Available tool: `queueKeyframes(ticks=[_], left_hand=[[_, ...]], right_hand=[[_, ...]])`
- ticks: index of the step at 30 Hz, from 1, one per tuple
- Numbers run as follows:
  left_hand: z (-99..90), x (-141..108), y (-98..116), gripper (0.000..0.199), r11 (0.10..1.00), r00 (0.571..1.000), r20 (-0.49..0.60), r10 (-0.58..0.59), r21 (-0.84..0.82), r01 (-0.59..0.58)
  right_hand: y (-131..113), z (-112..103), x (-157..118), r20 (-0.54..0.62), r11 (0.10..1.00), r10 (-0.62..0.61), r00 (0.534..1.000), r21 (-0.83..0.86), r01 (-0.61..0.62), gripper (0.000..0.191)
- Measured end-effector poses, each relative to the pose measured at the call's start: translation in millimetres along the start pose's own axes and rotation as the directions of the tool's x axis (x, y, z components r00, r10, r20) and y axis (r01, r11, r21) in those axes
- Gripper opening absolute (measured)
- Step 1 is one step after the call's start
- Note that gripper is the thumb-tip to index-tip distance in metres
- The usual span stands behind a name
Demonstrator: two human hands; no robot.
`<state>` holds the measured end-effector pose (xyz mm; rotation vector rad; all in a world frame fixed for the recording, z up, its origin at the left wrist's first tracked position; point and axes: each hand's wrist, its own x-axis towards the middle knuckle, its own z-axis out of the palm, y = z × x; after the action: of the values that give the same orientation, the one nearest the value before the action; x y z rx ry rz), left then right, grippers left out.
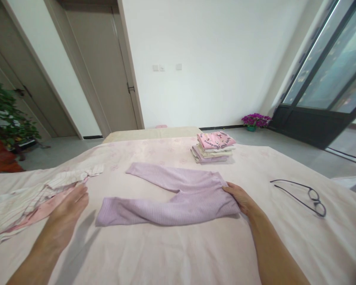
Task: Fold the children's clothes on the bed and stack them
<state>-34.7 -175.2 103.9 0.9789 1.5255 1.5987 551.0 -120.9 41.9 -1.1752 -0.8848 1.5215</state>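
Note:
A pair of lavender ribbed leggings (178,198) lies spread on the pink bedsheet, legs pointing left and slightly apart. My right hand (240,198) is at the waistband on the right end, thumb on top and the other fingers tucked underneath, gripping the edge. My left hand (71,208) hovers left of the leg cuffs with its fingers stretched out, and it holds nothing that I can see. Beside and partly behind it lie loose clothes, a cream striped garment (26,198) with a pink one (44,208) showing beneath.
A stack of folded clothes (215,148), a pink printed one on top, sits near the far edge of the sheet (154,253). Eyeglasses (314,200) lie unfolded at the right. Beyond are a purple flower pot (252,122), a door (97,63) and a leafy plant (8,114).

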Motion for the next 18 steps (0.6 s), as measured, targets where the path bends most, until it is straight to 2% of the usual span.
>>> queueKeyframes(ticks=[1,3,5,7,8,10,12,14,16,18], left_hand=[[1.6,3.8,-17.0,0.069,0.982,0.997,0.075,-0.035,0.186,0.021],[6.8,11.0,-49.8,0.086,0.875,0.978,0.185,-0.096,0.484,-0.006],[14.6,15.0,-73.3,0.088,0.724,0.967,0.239,-0.085,0.681,-0.105],[23.3,14.1,-80.8,0.080,0.610,0.964,0.265,-0.005,0.765,-0.207],[26.9,12.2,-78.1,0.075,0.597,0.961,0.275,0.018,0.769,-0.231],[29.6,7.6,-61.5,0.068,0.678,0.951,0.306,-0.045,0.708,-0.196],[23.1,5.8,-36.5,0.067,0.809,0.910,0.359,-0.206,0.585,-0.048],[7.4,10.4,-13.2,0.066,0.879,0.850,0.422,-0.315,0.467,0.094],[-12.8,22.7,-0.5,0.059,0.865,0.795,0.475,-0.376,0.489,0.117],[-29.9,41.4,-1.7,0.053,0.769,0.756,0.473,-0.453,0.637,0.062]], right_hand=[[0.4,-0.2,-0.2,0.002,1.000,-0.008,1.000,-0.012,0.008,0.034],[1.1,0.0,-0.7,0.014,0.999,-0.016,1.000,-0.038,0.017,0.032],[1.8,0.2,-1.0,0.030,0.998,-0.019,0.999,-0.062,0.021,0.033],[2.2,0.8,-1.0,0.031,0.996,-0.028,0.999,-0.083,0.030,0.036],[2.0,1.4,-1.0,0.023,0.995,-0.037,0.999,-0.087,0.038,0.038],[0.2,3.6,-1.8,0.003,0.997,-0.054,0.999,-0.056,0.054,0.042],[-3.7,6.7,-4.3,0.003,0.998,-0.055,0.998,0.012,0.055,0.044],[-8.6,8.9,-8.4,0.031,0.998,-0.035,0.999,0.061,0.033,0.044],[-12.4,8.0,-13.1,0.045,1.000,-0.003,0.999,0.028,0.001,0.040],[-13.9,3.7,-16.6,0.017,0.996,0.033,0.999,-0.077,-0.032,0.035]])
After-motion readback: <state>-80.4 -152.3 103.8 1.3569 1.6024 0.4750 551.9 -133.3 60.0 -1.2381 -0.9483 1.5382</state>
